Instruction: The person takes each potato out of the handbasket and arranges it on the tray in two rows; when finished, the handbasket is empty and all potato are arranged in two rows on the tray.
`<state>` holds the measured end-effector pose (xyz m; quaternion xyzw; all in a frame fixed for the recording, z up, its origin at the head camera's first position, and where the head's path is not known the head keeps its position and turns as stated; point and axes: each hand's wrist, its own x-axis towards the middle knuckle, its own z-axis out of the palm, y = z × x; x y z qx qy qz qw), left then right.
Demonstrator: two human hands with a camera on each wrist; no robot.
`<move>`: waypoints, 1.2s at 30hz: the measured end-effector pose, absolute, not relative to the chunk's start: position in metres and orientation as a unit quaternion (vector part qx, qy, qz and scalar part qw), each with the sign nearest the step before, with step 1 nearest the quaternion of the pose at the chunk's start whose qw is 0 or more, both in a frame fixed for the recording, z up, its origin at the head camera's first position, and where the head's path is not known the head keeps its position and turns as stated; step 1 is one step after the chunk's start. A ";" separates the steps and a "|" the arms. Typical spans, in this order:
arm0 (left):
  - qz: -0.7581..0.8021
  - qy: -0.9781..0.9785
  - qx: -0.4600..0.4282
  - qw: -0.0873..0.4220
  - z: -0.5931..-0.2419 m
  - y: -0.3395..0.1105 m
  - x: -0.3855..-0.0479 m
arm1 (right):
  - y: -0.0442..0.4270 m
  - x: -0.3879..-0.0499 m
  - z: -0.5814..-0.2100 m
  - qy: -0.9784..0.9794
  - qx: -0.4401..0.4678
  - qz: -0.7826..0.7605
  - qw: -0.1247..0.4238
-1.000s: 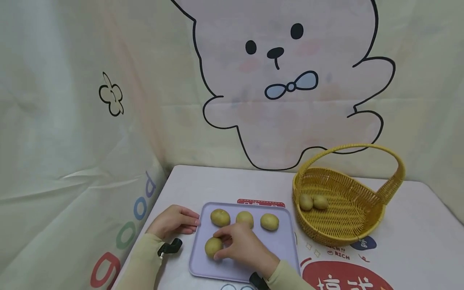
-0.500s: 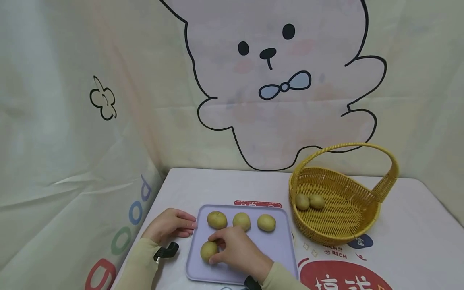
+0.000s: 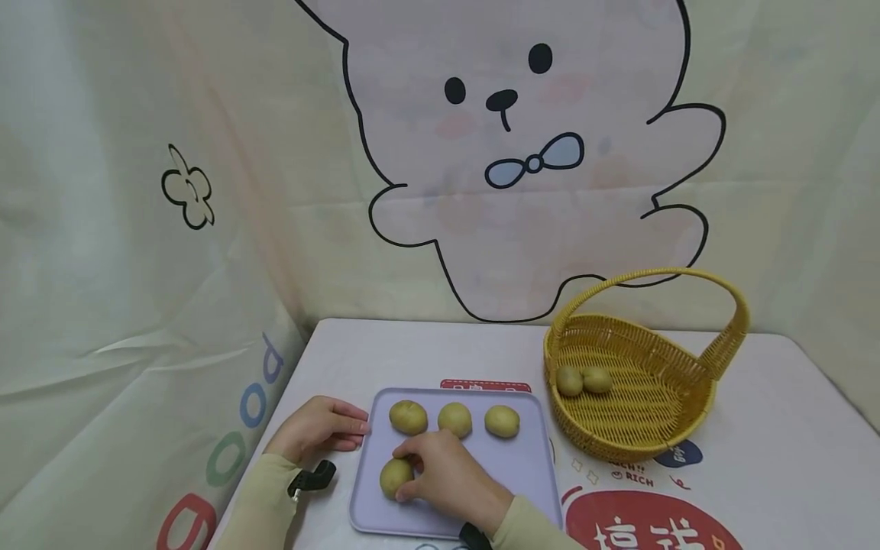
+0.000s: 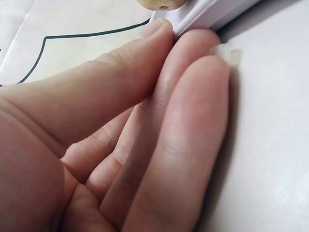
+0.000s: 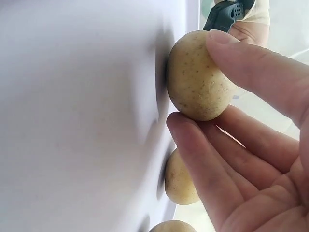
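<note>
My right hand (image 3: 457, 477) holds a potato (image 3: 396, 479) between thumb and fingers at the front left of the lilac tray (image 3: 505, 489). In the right wrist view the potato (image 5: 198, 77) sits against the tray surface. Along the tray's back lie three more potatoes: a left one (image 3: 409, 418), a middle one (image 3: 454, 419) partly behind my right hand, and a right one (image 3: 502, 421). My left hand (image 3: 319, 428) is at the tray's left edge; in the left wrist view its thumb and forefinger (image 4: 195, 41) pinch the rim.
Right of the tray stands a yellow wicker basket (image 3: 660, 412) with a tall arched handle. Two potatoes (image 3: 583, 380) lie inside at its left. A white printed cloth (image 3: 770, 428) covers the table, and a curtain with a bear drawing hangs behind.
The whole head view has shifted slightly left. Within it, my right hand stays on the same potato and my left hand stays at the tray's edge.
</note>
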<state>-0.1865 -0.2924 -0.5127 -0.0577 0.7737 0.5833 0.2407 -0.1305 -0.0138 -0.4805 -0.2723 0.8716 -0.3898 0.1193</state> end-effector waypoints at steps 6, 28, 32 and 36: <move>0.589 0.768 -0.048 0.247 -0.512 -0.294 -0.188 | -0.015 -0.132 -0.481 0.872 -0.268 -0.390 0.126; 0.592 0.767 -0.027 0.246 -0.513 -0.296 -0.189 | 0.135 -0.150 -0.411 0.892 -0.264 -0.358 0.083; 0.591 0.767 -0.028 0.248 -0.513 -0.296 -0.188 | 0.178 -0.161 -0.397 0.910 -0.229 -0.338 0.066; 0.593 0.765 -0.023 0.250 -0.514 -0.296 -0.187 | 0.215 -0.177 -0.386 0.921 -0.192 -0.333 0.069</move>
